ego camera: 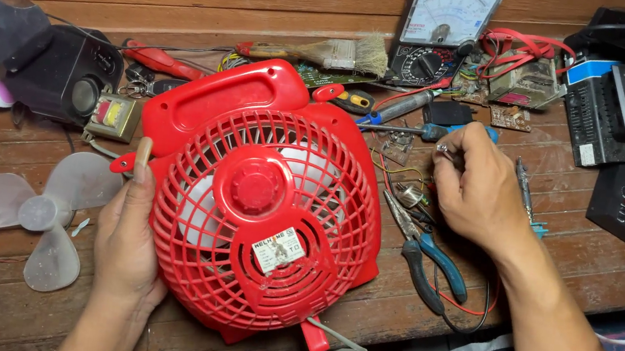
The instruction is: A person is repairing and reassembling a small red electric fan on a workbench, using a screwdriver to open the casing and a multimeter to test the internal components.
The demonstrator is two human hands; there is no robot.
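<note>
My left hand (pixel 128 244) rests against the left side of the red plastic fan housing with its round grille (pixel 265 201), fingers together and flat along the rim, thumb up; the housing lies grille-up near the front edge of the worn wooden plank workbench (pixel 6 304). Just right of the housing lie blue-handled pliers (pixel 427 255) over thin red and black wires. My right hand (pixel 479 189) sits beyond them, fingertips pinched on a small metal part (pixel 444 150) I cannot make out. To the left lies a translucent three-blade propeller (pixel 42 212). Farther back are a black speaker box (pixel 60 74), a paintbrush (pixel 328 53), and an analogue meter with a dial (pixel 444 28) against the back wall.
</note>
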